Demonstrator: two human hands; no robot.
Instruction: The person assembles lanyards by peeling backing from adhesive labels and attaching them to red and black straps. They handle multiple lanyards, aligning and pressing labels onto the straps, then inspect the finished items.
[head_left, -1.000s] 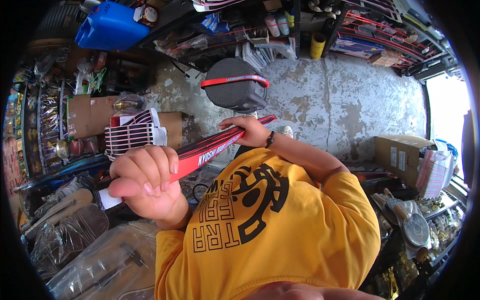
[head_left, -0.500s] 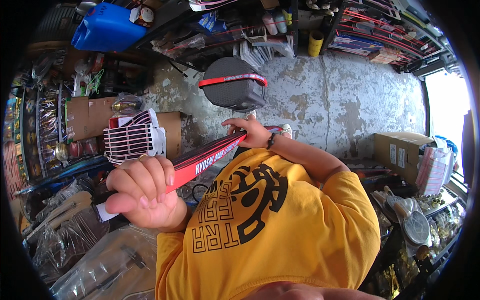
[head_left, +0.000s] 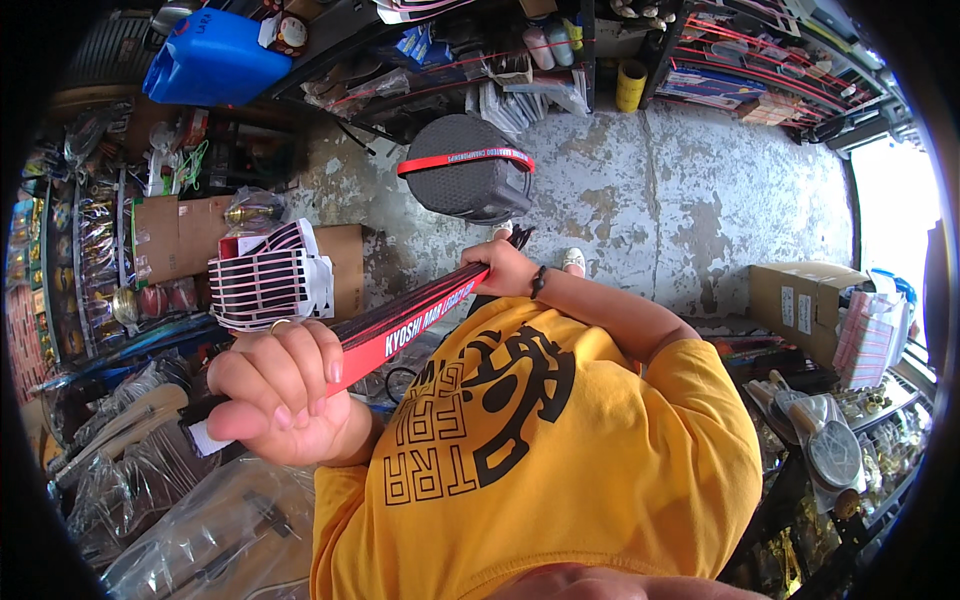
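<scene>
A stack of red and black ribbons (head_left: 420,320) with white lettering is stretched between my two hands, slanting up from left to right. My left hand (head_left: 285,390) wraps round its lower end, and a bit of white edge sticks out beyond the thumb. My right hand (head_left: 507,267) is closed round the upper end; dark strands poke out past its fingers. Just beyond that hand stands a dark grey textured bin (head_left: 460,185), with a single red lettered ribbon (head_left: 490,156) lying across its top.
On the left are a cardboard box (head_left: 340,265), a black-and-white gridded stack (head_left: 268,275) and plastic-wrapped goods (head_left: 225,530). A blue jerrycan (head_left: 215,60) sits at upper left. Shelves line the far side. Another carton (head_left: 800,310) stands at right. Worn concrete floor (head_left: 620,200) lies ahead.
My right hand's fingers were stretched out along the ribbons and have now curled shut round them. My left hand has shifted very slightly down and left, keeping its hold.
</scene>
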